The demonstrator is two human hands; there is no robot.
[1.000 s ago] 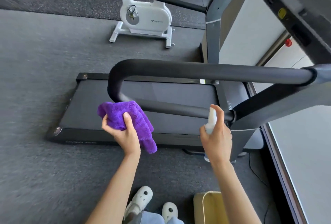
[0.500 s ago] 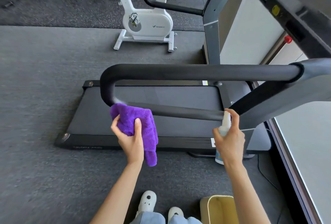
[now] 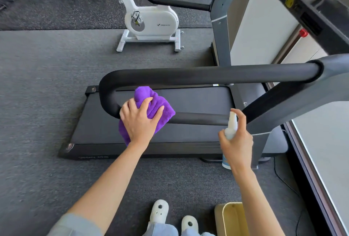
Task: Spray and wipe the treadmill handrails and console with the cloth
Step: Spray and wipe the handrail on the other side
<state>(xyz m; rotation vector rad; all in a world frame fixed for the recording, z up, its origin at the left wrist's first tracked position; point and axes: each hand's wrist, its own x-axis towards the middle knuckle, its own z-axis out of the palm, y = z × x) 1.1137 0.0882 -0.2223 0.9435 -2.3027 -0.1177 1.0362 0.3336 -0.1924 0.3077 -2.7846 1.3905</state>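
Near the frame's centre the left hand (image 3: 140, 121) presses the bunched purple cloth (image 3: 154, 106) onto the handrail (image 3: 200, 118) to wipe its bend, while the right hand (image 3: 237, 142), lower right, grips the spray bottle (image 3: 230, 129) with its nozzle toward the rail, ready for spraying.

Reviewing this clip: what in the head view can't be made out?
- Spray bottle label: hidden behind the right hand.
- Treadmill console: cut off by the top-right edge and blurred.
- Rail contact under the purple cloth: covered by the cloth and the left hand.
- Gold bin: cut off by the bottom edge.
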